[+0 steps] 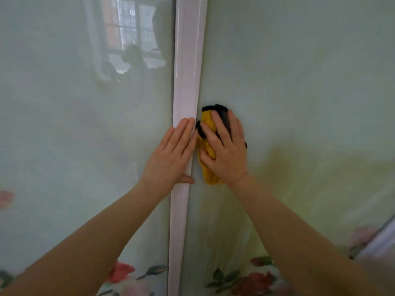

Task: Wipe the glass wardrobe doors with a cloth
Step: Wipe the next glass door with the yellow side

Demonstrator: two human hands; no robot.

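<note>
**Cloth pressed to the right glass door beside the white frame**

Two bare forearms are seen rising from the lower corners of the frame toward its centre. The left hand (pixel 171 153) is laid flat, fingers straight and together, across the white frame strip (pixel 187 60), with its thumb stretched over the strip's right edge; nothing is held in it. Just to its right, the right hand (pixel 225 150) is spread with straight fingers over a yellow cloth (pixel 208 146) with black trim, and the cloth is pressed against the right glass door (pixel 299 82), touching the strip's edge. The cloth is bunched under the palm; its black-edged top shows above the fingertips and a yellow fold hangs out below the wrist.

No containers are visible.

The left glass door (pixel 64 124) fills the left half of the frame. Both doors are pale green and glossy, with red roses and green leaves (pixel 254 278) printed along the bottom of the frame. In the upper left of the frame, a window (pixel 130 37) is reflected in the left door. A yellowish tint is seen on the right door at centre right.
</note>
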